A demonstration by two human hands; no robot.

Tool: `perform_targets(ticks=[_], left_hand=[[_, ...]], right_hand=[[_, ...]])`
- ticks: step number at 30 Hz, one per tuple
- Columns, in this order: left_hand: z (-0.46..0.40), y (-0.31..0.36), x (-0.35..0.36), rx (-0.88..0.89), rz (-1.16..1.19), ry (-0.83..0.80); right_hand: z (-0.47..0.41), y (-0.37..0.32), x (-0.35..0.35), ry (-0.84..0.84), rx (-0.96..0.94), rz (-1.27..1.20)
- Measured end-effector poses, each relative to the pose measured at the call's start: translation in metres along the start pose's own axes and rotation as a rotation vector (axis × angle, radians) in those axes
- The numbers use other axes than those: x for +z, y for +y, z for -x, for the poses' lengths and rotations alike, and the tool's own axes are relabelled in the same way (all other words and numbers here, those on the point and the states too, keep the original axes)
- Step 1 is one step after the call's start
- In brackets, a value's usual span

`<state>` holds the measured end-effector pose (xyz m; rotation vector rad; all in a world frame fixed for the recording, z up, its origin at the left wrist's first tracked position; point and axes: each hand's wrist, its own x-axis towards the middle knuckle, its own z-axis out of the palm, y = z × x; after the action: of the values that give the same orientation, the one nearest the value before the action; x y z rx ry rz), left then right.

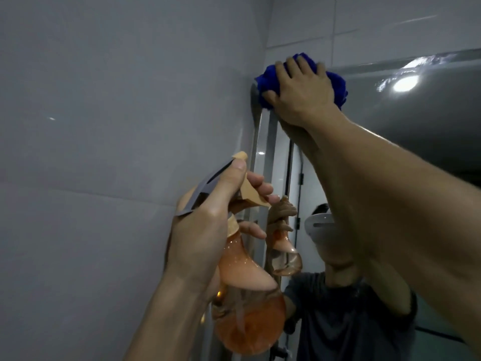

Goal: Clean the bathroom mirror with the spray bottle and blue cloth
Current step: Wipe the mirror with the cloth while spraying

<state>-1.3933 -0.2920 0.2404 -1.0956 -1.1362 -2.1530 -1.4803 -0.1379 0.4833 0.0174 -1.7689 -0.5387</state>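
My right hand (302,92) presses a bunched blue cloth (338,87) flat against the top left corner of the bathroom mirror (429,121). My left hand (205,230) grips the neck and trigger of an orange translucent spray bottle (250,316), held upright just left of the mirror's metal frame (260,152). The bottle has a grey and tan spray head with its nozzle pointing up and right. Liquid fills its round lower part. Both hands and the bottle are reflected in the glass.
A grey tiled wall (104,126) fills the left side, meeting the mirror at its frame. White tiles (364,22) sit above the mirror. The glass reflects a ceiling light (406,83), a door and a person in a dark shirt (346,321).
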Motion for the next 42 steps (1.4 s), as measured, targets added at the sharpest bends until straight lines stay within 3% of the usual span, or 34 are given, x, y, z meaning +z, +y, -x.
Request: perform_targets(ticks=[5,9,13,18,23,25,29,34,36,42], left_hand=[[0.002,-0.003,0.005,-0.063,0.003,0.035],[0.004,-0.004,0.011,-0.111,0.006,0.069],[0.003,-0.002,0.017,-0.129,-0.016,0.041],[0.002,0.000,0.020,-0.110,0.026,0.016],[0.002,-0.008,0.027,-0.116,0.011,-0.010],[0.003,-0.012,0.030,-0.114,-0.004,-0.015],[0.006,-0.018,0.034,-0.142,-0.010,-0.017],[0.007,-0.027,0.042,-0.238,-0.004,-0.014],[0.006,-0.030,0.047,-0.309,-0.043,-0.031],[0.029,-0.037,0.077,-0.278,-0.095,-0.037]], right_hand=[[0.085,-0.027,0.010,-0.062,-0.239,-0.002],[0.173,-0.032,0.011,-0.241,-0.453,-0.023],[0.175,-0.001,0.006,-0.262,-0.582,0.049],[0.095,0.070,-0.020,-0.028,-0.212,0.046],[0.046,0.090,-0.022,0.031,0.120,0.017],[0.062,0.066,-0.017,0.045,0.098,0.000],[0.125,0.025,-0.006,-0.030,-0.141,0.005],[0.184,0.014,0.006,-0.158,-0.302,0.030],[0.194,0.027,0.001,-0.171,-0.289,0.043],[0.226,0.102,-0.021,-0.118,-0.096,0.092]])
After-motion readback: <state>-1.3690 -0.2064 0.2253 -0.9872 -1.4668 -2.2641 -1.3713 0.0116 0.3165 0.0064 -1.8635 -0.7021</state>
